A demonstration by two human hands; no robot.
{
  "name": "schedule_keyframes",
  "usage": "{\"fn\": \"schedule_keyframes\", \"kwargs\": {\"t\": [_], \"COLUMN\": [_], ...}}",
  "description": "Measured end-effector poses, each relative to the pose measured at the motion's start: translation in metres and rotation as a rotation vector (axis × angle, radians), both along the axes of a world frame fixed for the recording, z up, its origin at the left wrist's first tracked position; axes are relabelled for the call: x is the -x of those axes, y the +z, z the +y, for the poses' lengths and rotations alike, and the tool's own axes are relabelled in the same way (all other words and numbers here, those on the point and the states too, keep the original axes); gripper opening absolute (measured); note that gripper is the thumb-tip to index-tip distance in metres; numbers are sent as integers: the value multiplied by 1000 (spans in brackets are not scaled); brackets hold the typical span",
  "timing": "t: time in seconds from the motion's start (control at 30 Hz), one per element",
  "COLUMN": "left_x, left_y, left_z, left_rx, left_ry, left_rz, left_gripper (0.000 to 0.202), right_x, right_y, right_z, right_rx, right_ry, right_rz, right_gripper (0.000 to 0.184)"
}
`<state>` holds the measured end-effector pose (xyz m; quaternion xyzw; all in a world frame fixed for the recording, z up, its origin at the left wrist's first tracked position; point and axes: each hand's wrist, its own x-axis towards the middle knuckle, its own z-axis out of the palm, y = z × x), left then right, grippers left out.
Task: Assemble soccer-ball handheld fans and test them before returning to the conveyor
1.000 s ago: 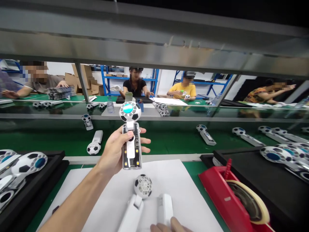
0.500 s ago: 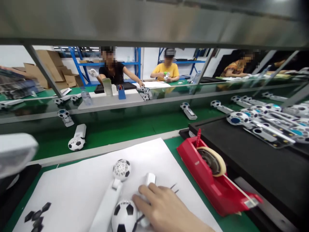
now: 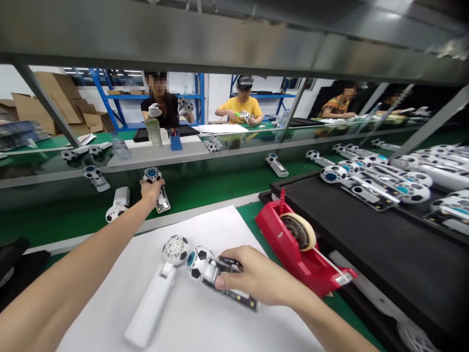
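My left hand (image 3: 149,191) reaches out over the green belt, its fingers closed around the neck of a soccer-ball-headed handheld device (image 3: 163,203) with an open handle. Over the white sheet, my right hand (image 3: 244,274) grips a second such device (image 3: 200,264) by its handle. That handle's dark inside with small yellow squares shows, and a blue disc is on its ball head. Just left of it, a third device with a closed white handle (image 3: 150,305) and white-webbed ball head lies on the sheet (image 3: 198,327).
A red tape dispenser (image 3: 293,244) stands right of the sheet. Beyond it, a black tray (image 3: 351,239) bears several similar devices. More devices, such as one at the belt's left (image 3: 119,203), lie along the belt (image 3: 227,183). Several co-workers sit across the line.
My left arm has come into view, reaching to the belt with a device in hand. My right hand now grips a device with its handle's inside showing. The view has shifted slightly.
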<state>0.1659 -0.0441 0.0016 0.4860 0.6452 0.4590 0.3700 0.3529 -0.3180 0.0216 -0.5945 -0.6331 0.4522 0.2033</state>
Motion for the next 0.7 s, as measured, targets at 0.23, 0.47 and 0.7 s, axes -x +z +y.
{"fn": "schedule_keyframes", "kwargs": {"t": [0.23,0.47,0.7], "left_x": [2,6,14], "left_y": [0,64,56], "left_z": [-16,-127,-205], "left_rx": [-151,-11,627], "left_ry": [-230,-1313,-1634], "left_rz": [460,506,99], "left_gripper": [53,41,93], "right_x": [-5,23,38], "right_y": [1,25,36], "right_z": [-14,-43,-50], "right_rx": [44,-591,-1104], "right_ry": [-42,386,443], "right_rz": [-52,-687,-753], "right_gripper": [21,22,15]}}
